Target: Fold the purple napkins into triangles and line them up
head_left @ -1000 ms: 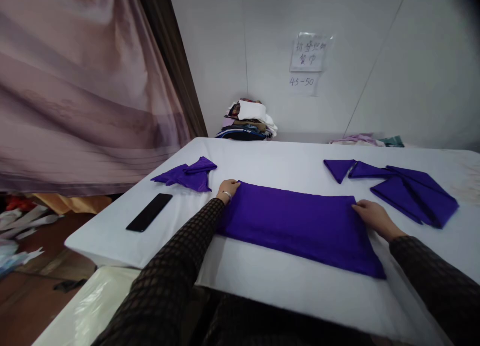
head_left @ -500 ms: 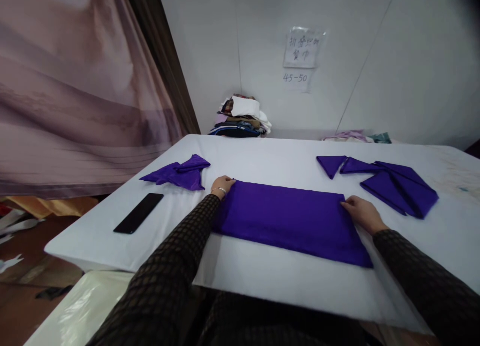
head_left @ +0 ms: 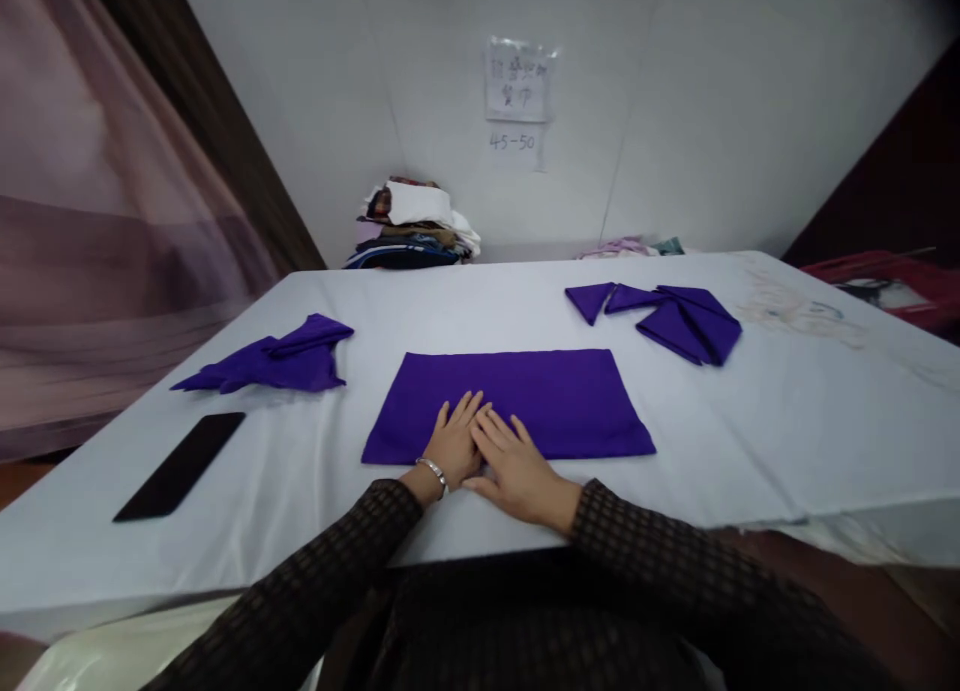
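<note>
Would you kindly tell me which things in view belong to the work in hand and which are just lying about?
In hand:
rectangular purple cloth, touched by left hand and right hand
probably folded purple pieces, crumpled purple cloth

Apparently lying about:
black slab, likely a phone
fabric pile

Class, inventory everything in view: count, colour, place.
Table: 1, white, centre
Flat cloth: 1, purple, near middle
Crumpled cloth: 1, purple, left
Folded cloth: count unclear, purple, right
Phone: 1, black, left
Pile: 1, mixed, back
Heap: 1, lilac/green, back
Wall: 1, grey, back
Papers: 2, white, wall
Curtain: 1, pink, left
Red item: 1, red, right
Bracelet: 1, silver, left wrist
Sleeves: 2, dark, foreground
Left hand, right hand: 1 each, on flat cloth
</note>
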{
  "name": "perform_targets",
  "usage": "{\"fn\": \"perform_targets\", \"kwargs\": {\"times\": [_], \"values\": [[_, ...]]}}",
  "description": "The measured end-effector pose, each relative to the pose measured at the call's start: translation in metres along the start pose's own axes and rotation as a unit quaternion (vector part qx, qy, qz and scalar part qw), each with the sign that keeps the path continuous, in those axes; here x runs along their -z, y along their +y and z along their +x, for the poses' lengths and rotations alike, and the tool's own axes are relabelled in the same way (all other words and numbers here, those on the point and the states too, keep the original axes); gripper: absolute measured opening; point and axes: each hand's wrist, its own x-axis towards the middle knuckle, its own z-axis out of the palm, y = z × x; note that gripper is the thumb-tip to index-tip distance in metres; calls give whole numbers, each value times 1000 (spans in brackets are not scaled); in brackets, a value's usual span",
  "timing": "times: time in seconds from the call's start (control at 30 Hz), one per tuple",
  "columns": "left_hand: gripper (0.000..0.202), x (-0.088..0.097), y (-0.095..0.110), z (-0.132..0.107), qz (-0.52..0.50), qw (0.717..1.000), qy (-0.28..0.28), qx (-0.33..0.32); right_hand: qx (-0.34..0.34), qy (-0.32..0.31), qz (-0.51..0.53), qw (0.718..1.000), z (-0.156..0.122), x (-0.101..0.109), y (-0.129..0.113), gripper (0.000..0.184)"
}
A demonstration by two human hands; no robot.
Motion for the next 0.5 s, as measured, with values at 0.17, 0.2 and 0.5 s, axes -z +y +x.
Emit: {"fn": "perform_targets", "kwargs": {"times": [0.17, 0.2, 0.5], "values": [[59, -8, -8, 6, 26, 999, -10, 22, -54, -17, -27, 998, -16, -1, 22, 76], [61, -8, -9, 7, 30, 999, -11, 24, -65, -15, -37, 997, -25, 3, 29, 76], [64, -8, -6, 8, 68, 997, -17, 34, -239, 31, -201, 950, -143, 50, 98, 69]]}}
